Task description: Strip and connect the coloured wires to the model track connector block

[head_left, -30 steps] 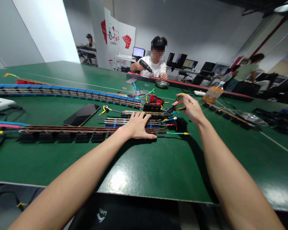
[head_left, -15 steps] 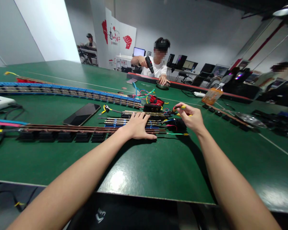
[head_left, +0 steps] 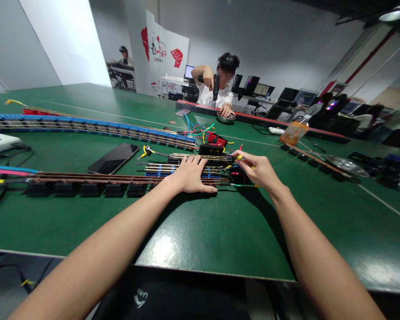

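My left hand (head_left: pixel 194 175) lies flat, fingers spread, across several metal rails on blue and black supports. Under it and to the left runs the long copper-coloured rail strip (head_left: pixel 96 178) on black blocks. My right hand (head_left: pixel 258 171) is closed in a pinch at the right end of the rails. Yellow parts of a small tool with a yellow-and-black handle (head_left: pixel 240 157) show between its fingers; its tip is hidden. Beside this hand are loose thin wires and a round black part (head_left: pixel 237 174). A black box (head_left: pixel 210 150) and a red part (head_left: pixel 218 140) sit just behind the rails.
A phone (head_left: pixel 114 159) and yellow cable lugs (head_left: pixel 146 152) lie left of my hands. Behind them curves a blue track (head_left: pixel 96 127). Across the green table (head_left: pixel 200 231), another person holds a power drill (head_left: pixel 216 86) over a metal bowl (head_left: pixel 226 118). An orange-filled container (head_left: pixel 294 132) stands right.
My right hand has moved left and slightly down with the tool, closer to the rail ends. My left hand stays in place. The person opposite has raised the drill and turned it upright.
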Available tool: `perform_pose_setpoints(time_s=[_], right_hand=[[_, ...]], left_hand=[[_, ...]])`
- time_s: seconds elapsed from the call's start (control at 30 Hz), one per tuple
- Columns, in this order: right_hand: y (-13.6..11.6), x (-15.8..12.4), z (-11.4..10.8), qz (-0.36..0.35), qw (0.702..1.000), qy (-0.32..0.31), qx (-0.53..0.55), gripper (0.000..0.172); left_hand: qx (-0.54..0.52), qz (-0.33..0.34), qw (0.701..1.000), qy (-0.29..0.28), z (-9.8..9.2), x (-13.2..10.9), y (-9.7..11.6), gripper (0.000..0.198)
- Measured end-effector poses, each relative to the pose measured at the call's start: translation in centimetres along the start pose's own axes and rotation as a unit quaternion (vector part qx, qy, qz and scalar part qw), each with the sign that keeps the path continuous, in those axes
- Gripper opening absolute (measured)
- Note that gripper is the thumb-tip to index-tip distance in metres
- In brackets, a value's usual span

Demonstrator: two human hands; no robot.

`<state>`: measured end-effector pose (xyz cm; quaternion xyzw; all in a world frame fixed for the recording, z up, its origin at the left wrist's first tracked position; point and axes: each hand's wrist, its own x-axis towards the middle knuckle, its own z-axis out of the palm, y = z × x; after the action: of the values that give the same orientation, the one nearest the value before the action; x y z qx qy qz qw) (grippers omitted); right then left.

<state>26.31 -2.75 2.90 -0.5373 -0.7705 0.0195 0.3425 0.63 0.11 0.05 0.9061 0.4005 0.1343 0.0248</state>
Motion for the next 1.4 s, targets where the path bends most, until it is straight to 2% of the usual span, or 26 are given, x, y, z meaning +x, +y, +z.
perform_pose_setpoints(time_s=[0.33, 0.57, 0.7, 0.9, 1.07, 1.23, 1.4], right_hand=[[0.3, 0.1, 0.6, -0.088, 0.990, -0.051, -0.094, 0.036], [0.1, -0.2, 0.7, -0.065, 0.992, -0.035, -0.104, 0.035], [-0.5, -0.7, 0.9, -0.036, 0.997, 0.001, -0.061, 0.035], [-1.0, -0.7, 1.1, 0.036, 0.994, 0.094, 0.041, 0.037], [-0.9, -0.3, 1.5, 0.111, 0.959, 0.214, 0.147, 0.044], [-0.7, 0.2, 1.5, 0.132, 0.940, 0.242, 0.200, 0.046], [0.2, 0.5, 1.7, 0.152, 0.916, 0.302, 0.214, 0.050]], left_hand=[[-0.003, 0.002, 1.000, 0.001, 0.1, 0.0, 0.0, 0.109], [0.001, 0.002, 1.000, 0.000, 0.1, -0.1, 0.1, 0.108], [0.001, 0.001, 1.000, -0.001, 0.1, -0.1, 0.1, 0.108], [0.002, -0.002, 1.000, -0.006, 0.1, 0.0, 0.0, 0.110], [-0.002, -0.001, 1.000, -0.006, 0.1, 0.0, -0.1, 0.109], [-0.005, -0.002, 1.000, -0.009, 0.0, 0.0, -0.1, 0.110], [-0.007, -0.004, 1.000, -0.009, 0.0, 0.0, -0.1, 0.111]])
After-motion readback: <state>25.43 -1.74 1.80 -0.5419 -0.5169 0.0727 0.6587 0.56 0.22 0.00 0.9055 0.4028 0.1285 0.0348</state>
